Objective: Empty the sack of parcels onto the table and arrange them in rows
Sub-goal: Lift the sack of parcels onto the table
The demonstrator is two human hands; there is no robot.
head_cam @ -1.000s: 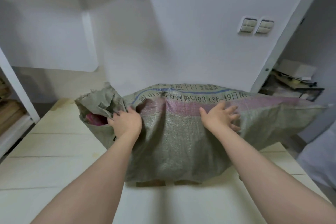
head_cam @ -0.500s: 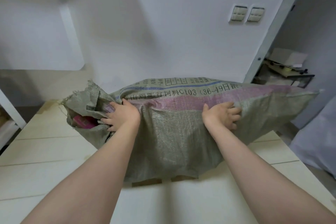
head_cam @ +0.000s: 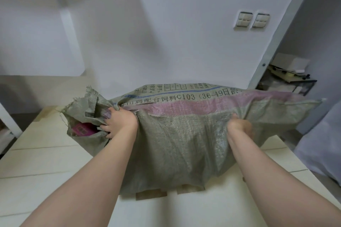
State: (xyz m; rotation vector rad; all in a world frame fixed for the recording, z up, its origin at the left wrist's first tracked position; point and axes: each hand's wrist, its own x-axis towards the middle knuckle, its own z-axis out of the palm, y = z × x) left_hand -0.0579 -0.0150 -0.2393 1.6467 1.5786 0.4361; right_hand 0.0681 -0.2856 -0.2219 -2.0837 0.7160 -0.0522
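Grey-green woven plastic sack [head_cam: 177,145] lying sideways across pale planked bench [head_cam: 46,162], mouth left, pink flat parcel [head_cam: 83,128] visible inside. Left grip [head_cam: 120,121] bunching fabric at mouth, right grip [head_cam: 239,127] clenched on fabric further right. Probably set to hoist closed end, tip contents left.

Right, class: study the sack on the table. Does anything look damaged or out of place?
The sack has a frayed, crumpled mouth at its left end, with loose threads along the rim; a pink parcel shows inside. Brown flat pieces peek from under its near edge.
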